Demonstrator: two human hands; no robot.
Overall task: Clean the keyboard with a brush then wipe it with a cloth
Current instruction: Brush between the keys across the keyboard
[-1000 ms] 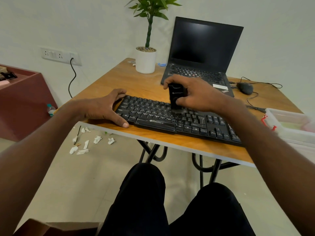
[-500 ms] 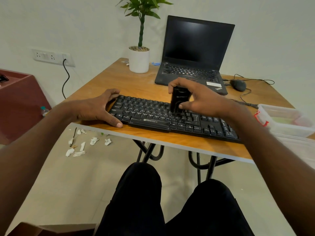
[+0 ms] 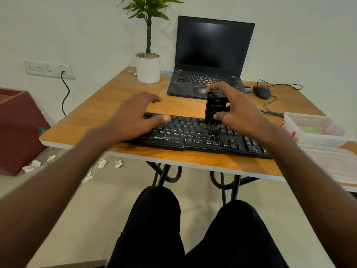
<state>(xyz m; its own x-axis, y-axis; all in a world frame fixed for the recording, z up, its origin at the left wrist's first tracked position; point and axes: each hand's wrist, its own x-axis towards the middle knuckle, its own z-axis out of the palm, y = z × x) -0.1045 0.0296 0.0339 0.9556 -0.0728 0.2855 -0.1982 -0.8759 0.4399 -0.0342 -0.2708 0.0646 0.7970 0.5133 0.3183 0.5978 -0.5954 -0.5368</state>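
Right hand (image 3: 239, 111): grips a black brush (image 3: 214, 111) upright, thumb on its front face, fingers wrapped behind.
Brush: bristles down, touching the keys near the middle of the black keyboard (image 3: 202, 136).
Left hand (image 3: 135, 115): blurred, fingers spread and relaxed, holding nothing, over the keyboard's left end; contact with the keys cannot be told.
Keyboard: lies along the near edge of the wooden desk (image 3: 108, 105), between the two hands.
Behind: an open laptop (image 3: 210, 55) with dark screen, a white potted plant (image 3: 148, 68) to its left, a wired mouse (image 3: 261, 92) to its right.
Desk's right end: clear plastic containers (image 3: 313, 130).
Floor: scraps of white paper (image 3: 102, 163).
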